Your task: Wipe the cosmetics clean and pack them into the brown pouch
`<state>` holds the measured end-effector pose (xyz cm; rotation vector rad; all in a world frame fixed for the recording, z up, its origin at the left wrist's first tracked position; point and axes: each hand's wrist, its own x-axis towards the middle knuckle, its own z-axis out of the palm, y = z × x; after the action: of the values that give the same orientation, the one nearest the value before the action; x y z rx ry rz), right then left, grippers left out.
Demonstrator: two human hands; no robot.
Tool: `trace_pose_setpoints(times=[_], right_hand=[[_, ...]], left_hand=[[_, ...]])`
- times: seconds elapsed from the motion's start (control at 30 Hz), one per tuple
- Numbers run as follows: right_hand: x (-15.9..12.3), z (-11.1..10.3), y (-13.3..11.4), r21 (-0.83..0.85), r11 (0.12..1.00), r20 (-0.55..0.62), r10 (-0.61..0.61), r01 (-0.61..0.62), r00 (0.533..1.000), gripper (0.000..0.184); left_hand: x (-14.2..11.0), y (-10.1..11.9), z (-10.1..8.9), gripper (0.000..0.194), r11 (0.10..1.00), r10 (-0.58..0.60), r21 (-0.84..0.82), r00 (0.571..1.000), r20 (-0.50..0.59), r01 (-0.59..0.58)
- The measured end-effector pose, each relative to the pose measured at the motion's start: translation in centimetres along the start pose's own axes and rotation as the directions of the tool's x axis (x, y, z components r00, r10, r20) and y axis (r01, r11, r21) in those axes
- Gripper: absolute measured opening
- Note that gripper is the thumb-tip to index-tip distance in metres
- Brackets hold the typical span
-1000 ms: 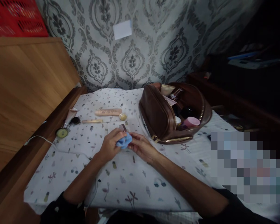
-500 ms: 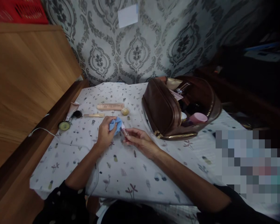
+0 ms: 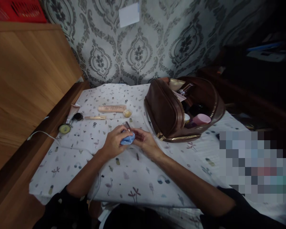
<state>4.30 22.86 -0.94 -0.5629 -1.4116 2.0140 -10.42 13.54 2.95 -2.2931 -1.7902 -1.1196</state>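
My left hand [image 3: 114,143] is closed around a small blue cloth [image 3: 128,139] at the middle of the table. My right hand [image 3: 145,143] pinches a small slim cosmetic tube [image 3: 127,126] whose dark end sticks up above the cloth. The cloth is wrapped against the tube's lower part. Both hands hover just over the white patterned tablecloth [image 3: 124,178], close left of an open brown cosmetic bag [image 3: 166,113].
Behind the hands lie a long beige tube [image 3: 111,108], a small yellow piece [image 3: 127,113], a thin stick [image 3: 94,117], a squeeze tube [image 3: 71,114] and a round green compact [image 3: 64,128]. A white cable [image 3: 45,137] runs along the left. A wooden board [image 3: 26,79] stands at the left.
The cloth in my left hand slid from the tube's far end back down towards my right hand, and the tube tilted more upright. The camera shifted slightly.
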Motion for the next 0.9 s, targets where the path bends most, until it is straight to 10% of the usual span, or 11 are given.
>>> trace_pose_setpoints(times=[0.3, 0.5, 0.9], right_hand=[[-0.6, 0.3, -0.1, -0.173, 0.984, 0.064, -0.028, 0.039, 0.998, 0.043], [-0.3, 0.0, 0.2, -0.236, 0.949, 0.043, -0.204, 0.208, 0.978, 0.03], [-0.4, 0.1, -0.2, -0.192, 0.969, -0.066, -0.174, 0.158, 0.983, 0.036]], left_hand=[[0.4, -2.1, -1.5, 0.025, 0.929, -0.296, 0.174, 0.938, -0.18, 0.326], [0.1, -1.0, -0.4, 0.029, 0.959, -0.175, 0.214, 0.983, -0.061, 0.185], [0.1, -0.7, -0.2, 0.027, 0.998, -0.068, 0.002, 0.996, -0.059, 0.068]])
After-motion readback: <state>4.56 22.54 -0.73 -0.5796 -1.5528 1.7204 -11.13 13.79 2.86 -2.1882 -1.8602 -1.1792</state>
